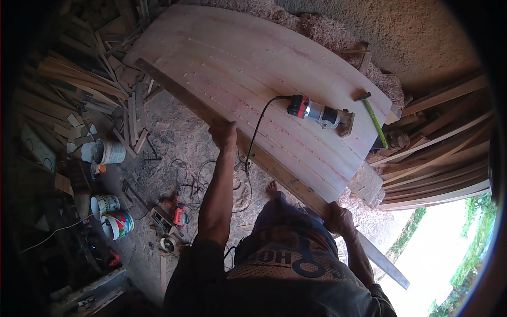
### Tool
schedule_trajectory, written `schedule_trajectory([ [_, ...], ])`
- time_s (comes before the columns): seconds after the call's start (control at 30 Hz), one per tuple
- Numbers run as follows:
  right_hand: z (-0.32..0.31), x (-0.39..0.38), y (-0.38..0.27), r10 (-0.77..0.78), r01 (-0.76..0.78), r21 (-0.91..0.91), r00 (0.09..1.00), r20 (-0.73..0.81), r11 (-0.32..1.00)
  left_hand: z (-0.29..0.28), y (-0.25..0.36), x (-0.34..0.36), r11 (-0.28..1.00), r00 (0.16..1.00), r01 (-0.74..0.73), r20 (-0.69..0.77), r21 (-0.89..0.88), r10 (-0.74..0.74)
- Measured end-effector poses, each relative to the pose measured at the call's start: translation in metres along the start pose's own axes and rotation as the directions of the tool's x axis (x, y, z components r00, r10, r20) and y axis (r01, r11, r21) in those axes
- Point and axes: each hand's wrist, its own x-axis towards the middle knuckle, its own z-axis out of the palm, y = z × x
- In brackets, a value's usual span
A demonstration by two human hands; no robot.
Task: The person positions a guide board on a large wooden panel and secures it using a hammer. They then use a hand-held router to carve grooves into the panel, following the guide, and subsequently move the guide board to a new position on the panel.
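My left hand (224, 133) and right hand (338, 217) both clamp the one long wooden batten (274, 168) edging the single pale plank panel (248, 68). One grey-and-red corded router (320, 113) and one green-handled hammer (374, 119) lie at two o'clock. My fingertips are hidden under the batten.

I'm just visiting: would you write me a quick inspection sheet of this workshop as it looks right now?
Surface: big wood panel, pale boards, dusty.
Job's things: dark batten along the panel's near edge; router and green-handled hammer lying on the panel.
Clutter: wood offcuts piled at left; buckets; small tools on the floor; planks stacked at right.
Grippers: left hand and right hand both grip the batten.
Cables: router's black cord runs over the panel's edge to tangled wires on the floor.
Surroundings: sawdust floor; greenery outside at right.
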Motion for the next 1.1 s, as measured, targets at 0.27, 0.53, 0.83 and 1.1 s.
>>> schedule_trajectory([
  [0.27,0.068,-0.013,0.045,-0.159,0.167,-0.003,0.933,-0.322,0.986,-0.012,0.002,-0.037,0.859,0.964,-0.097,0.167,-0.503,0.206],
  [0.53,0.077,-0.024,0.066,-0.267,0.315,0.106,0.908,-0.322,0.943,-0.029,-0.031,-0.05,0.867,0.953,0.141,0.303,-0.478,0.013],
  [0.83,0.073,-0.053,0.105,-0.235,0.267,0.126,0.946,-0.225,0.955,0.004,-0.116,-0.076,0.772,0.865,0.431,0.459,-0.468,-0.204],
  [1.1,0.051,-0.063,0.14,-0.216,0.239,0.093,0.954,-0.206,0.967,0.017,-0.181,-0.154,0.837,0.718,0.417,0.693,-0.355,-0.064],
])
